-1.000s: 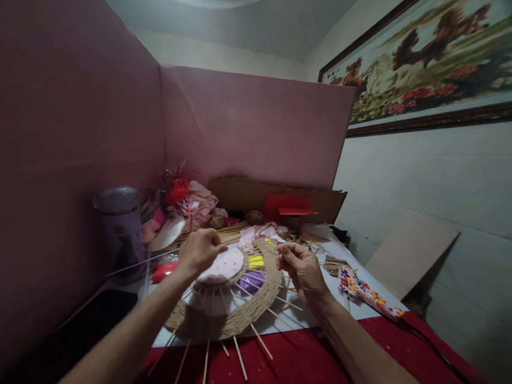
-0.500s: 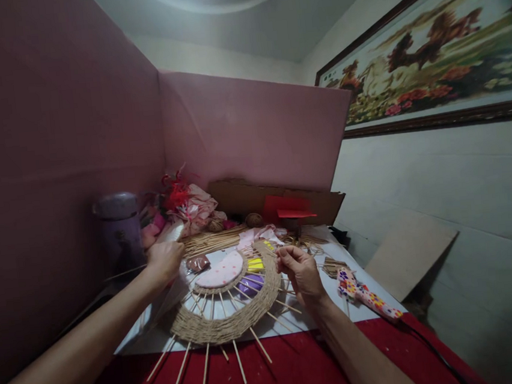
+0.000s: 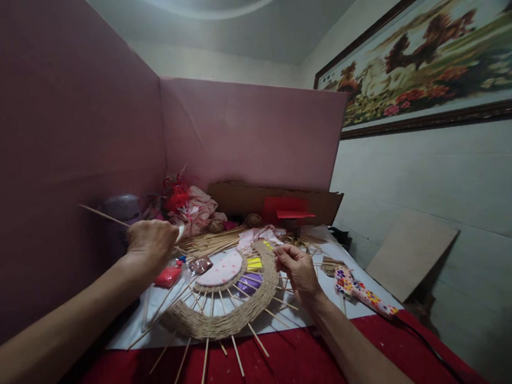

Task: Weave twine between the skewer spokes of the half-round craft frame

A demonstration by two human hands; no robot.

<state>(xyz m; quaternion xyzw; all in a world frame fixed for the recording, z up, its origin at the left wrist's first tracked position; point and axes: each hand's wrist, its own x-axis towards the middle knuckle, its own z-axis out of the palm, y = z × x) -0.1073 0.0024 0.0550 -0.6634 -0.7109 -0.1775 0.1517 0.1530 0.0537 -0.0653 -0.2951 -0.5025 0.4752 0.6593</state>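
A woven twine piece (image 3: 226,324) curves around a pink dotted half-round pad (image 3: 220,269), with thin wooden sticks radiating outward over white paper and red cloth. My left hand (image 3: 152,244) is closed around a thin stick (image 3: 104,214) left of the piece; the stick points up and left, and something white shows by the fingers. At the right rim of the weave, my right hand (image 3: 297,266) pinches; what lies between its fingertips is too small to make out. Purple (image 3: 250,283) and yellow (image 3: 254,263) packets show between the sticks.
A flowered glue gun (image 3: 363,293) with a black cord lies right. Bundled sticks (image 3: 213,241), red (image 3: 168,277) and brown (image 3: 199,265) packets surround the piece. Behind stand cardboard (image 3: 238,198), pink panels (image 3: 250,132) and a purple jar (image 3: 122,208).
My left hand has moved left and turned, and a long stick now shows in it. The red packet has come into view below it. My right hand has barely moved.
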